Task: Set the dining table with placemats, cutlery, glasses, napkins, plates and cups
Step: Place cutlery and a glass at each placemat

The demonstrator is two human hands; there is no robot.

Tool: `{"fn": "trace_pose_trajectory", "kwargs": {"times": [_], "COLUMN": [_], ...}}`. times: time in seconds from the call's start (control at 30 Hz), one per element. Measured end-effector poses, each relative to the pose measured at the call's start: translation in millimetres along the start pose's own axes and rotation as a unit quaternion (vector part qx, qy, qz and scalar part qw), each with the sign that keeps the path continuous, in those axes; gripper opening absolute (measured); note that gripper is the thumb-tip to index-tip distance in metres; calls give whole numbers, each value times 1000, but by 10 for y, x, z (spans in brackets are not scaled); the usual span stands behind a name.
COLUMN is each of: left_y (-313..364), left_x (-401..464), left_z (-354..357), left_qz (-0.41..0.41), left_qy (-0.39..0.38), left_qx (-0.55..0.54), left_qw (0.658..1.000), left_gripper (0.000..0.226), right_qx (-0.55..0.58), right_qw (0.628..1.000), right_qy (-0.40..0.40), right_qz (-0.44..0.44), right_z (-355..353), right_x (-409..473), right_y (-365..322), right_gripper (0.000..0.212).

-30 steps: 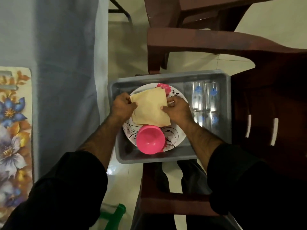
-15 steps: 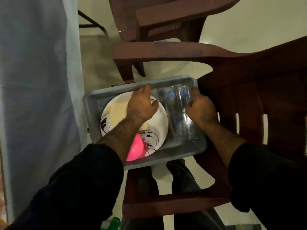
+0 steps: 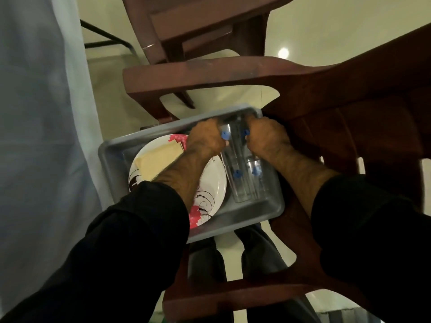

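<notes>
At 9 o'clock we have the pale blue-grey tablecloth (image 3: 42, 136) hanging down; that is where everything has to go, well apart from the hands. Next, the grey rectangular plastic tub (image 3: 112, 157) sits on the seat of a brown plastic chair (image 3: 349, 108). In the tub's left half lies the round white plate with red flowers and black swirls (image 3: 210, 190), with a folded cream-yellow napkin (image 3: 158, 159) on top of it. Our left hand (image 3: 205, 138) crosses over the plate toward 1 o'clock and curls its fingers around the far-left clear drinking glass with a blue flower print (image 3: 225, 134). Right beside it, our right hand (image 3: 265, 136) is wrapped around the far-right matching glass (image 3: 243, 132); how tight either grip is we cannot tell, as the fingers are hidden behind the knuckles. Both gripped glasses stand at the tub's 12 o'clock end, upright as far as we can judge, blurred. Two more clear glasses (image 3: 245, 183) stand at 6 o'clock from the hands, between the wrists. Each hand is on its own glass, so the lift looks like straight up along the glass axis, then a swing to 9 o'clock onto the table.
</notes>
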State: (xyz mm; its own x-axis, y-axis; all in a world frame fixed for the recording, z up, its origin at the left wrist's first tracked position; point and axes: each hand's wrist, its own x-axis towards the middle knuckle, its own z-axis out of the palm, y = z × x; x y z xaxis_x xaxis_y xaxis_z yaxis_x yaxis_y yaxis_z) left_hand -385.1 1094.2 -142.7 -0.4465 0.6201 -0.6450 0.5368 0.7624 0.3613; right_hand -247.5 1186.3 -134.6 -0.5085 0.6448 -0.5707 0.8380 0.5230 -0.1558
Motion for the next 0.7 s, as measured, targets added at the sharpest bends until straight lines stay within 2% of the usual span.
{"fn": "trace_pose_trajectory", "kwargs": {"times": [0.07,0.27,0.4,0.57,0.7], "left_y": [-5,-215,-327,-388,-441], "left_x": [-43,-263,-472,-769,-1115], "left_z": [-21,26,53,-48,-315], "left_qz": [5,-18,5,10,-6], "left_qy": [-3,6,40,81,111], "left_qx": [-13,-112,-174,-252,-328], "left_qw": [1000,994,984,964,938], "left_gripper": [29,34,37,35,35], "right_qx": [-7,-42,-65,52,212], "right_qw": [1000,998,996,995,974], "right_qy": [6,-14,-38,-3,44], "right_qz": [-10,-40,-53,-86,-66], "right_z": [-38,-199,-246,-229,-407], "right_x": [2,-33,-214,-503,-798], "right_y": [21,69,110,212,196], "right_gripper": [37,39,28,33,26]}}
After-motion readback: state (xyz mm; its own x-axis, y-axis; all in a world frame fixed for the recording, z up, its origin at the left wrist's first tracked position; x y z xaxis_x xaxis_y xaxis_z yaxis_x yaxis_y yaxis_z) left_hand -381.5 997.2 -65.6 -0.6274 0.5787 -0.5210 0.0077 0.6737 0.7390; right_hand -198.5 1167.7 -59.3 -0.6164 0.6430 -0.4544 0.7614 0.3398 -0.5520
